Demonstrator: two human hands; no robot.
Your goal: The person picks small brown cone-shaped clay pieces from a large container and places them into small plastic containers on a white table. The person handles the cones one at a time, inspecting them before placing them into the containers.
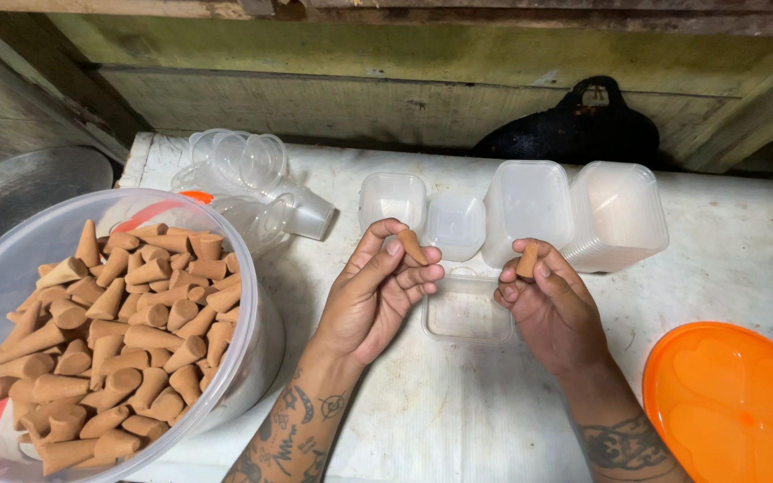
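Observation:
My left hand (pixel 378 295) pinches a brown cone (pixel 411 244) between thumb and fingers. My right hand (pixel 552 304) holds a second brown cone (pixel 528 259) upright in its fingertips. Both hands hover just above a small clear square plastic box (pixel 467 313) that sits open on the white table. A large clear bucket (pixel 252 295) at the left is filled with several brown cones (pixel 127 331) of the same kind.
Stacks of clear square boxes (pixel 619 215) and lids (pixel 393 199) stand beyond the hands. Nested clear cups (pixel 261 179) lie at the back left. An orange lid (pixel 735 402) rests at the right edge. A black bag (pixel 583 130) leans against the wooden wall.

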